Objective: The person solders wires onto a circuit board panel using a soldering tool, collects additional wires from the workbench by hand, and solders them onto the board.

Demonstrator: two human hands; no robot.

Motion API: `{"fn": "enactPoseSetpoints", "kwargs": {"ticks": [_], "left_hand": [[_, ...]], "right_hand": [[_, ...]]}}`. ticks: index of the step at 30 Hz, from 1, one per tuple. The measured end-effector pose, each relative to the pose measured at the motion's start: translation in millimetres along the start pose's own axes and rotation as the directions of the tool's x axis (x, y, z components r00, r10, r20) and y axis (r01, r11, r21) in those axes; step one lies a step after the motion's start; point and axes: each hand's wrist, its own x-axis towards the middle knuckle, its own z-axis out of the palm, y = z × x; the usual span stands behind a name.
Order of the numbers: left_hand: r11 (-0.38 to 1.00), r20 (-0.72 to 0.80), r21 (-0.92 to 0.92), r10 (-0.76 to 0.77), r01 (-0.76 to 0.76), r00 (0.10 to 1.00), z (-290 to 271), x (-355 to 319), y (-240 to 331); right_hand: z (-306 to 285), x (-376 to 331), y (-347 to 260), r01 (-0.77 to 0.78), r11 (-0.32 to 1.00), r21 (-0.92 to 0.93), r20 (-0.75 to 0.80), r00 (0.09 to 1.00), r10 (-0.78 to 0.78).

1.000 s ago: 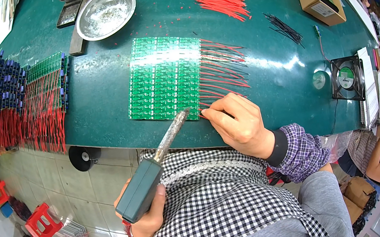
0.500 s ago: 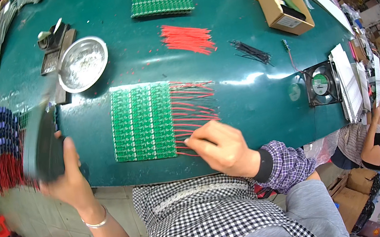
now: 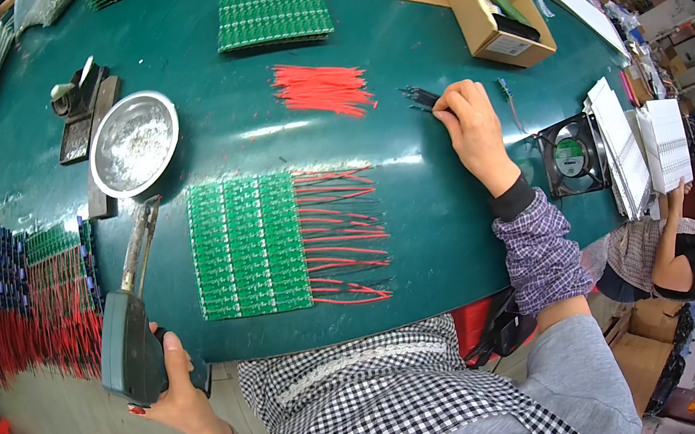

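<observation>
My left hand [image 3: 176, 388] is wrapped round the handle of a dark green soldering gun [image 3: 125, 342]. Its long metal tip points away from me, toward the rim of a round metal bowl [image 3: 135, 144]. At the far right of the table, my right hand [image 3: 472, 127] pinches at a small pile of black wires [image 3: 418, 97], covering part of it. Between my hands lies a green circuit board panel [image 3: 247, 248], with red wires [image 3: 342, 236] and some dark ones sticking out of its right edge. Beyond it rests a pile of loose red wires [image 3: 321, 88].
Another stack of green panels [image 3: 272, 13] lies farther back. Boards with red wires [image 3: 57, 293] are packed at the left. A fan [image 3: 572, 156], papers [image 3: 615, 140] and an open carton [image 3: 509, 29] stand at the right. Other people are beyond the table's right side.
My right hand has left the panel's wires and reached out to the black wire pile. The soldering gun, blurred before, has swung into clear view with its tip near the bowl.
</observation>
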Motion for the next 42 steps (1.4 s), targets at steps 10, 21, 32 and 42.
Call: {"fn": "enactPoseSetpoints", "kwargs": {"ticks": [10,21,32,42], "left_hand": [[0.957,0.099,-0.22,-0.171,0.19,0.98,-23.0,-39.5,18.6],[0.948,0.3,0.025,-0.31,0.318,0.902,-65.3,-100.4,8.1],[0.953,0.457,0.296,-0.207,0.072,0.865,-70.5,-97.7,15.0],[0.958,0.482,0.283,-0.182,0.044,0.857,-67.8,-96.9,15.5]], "right_hand": [[-19.5,-21.7,-71.0,-0.097,0.939,0.33,-0.154,0.976,0.155],[-16.2,-70.1,-196.3,-0.2,0.657,0.727,0.308,0.95,-0.052],[-16.3,-72.1,-205.6,-0.312,0.669,0.675,0.407,0.913,0.015],[-12.1,-74.1,-203.5,-0.318,0.653,0.688,0.416,0.909,0.005]]}}
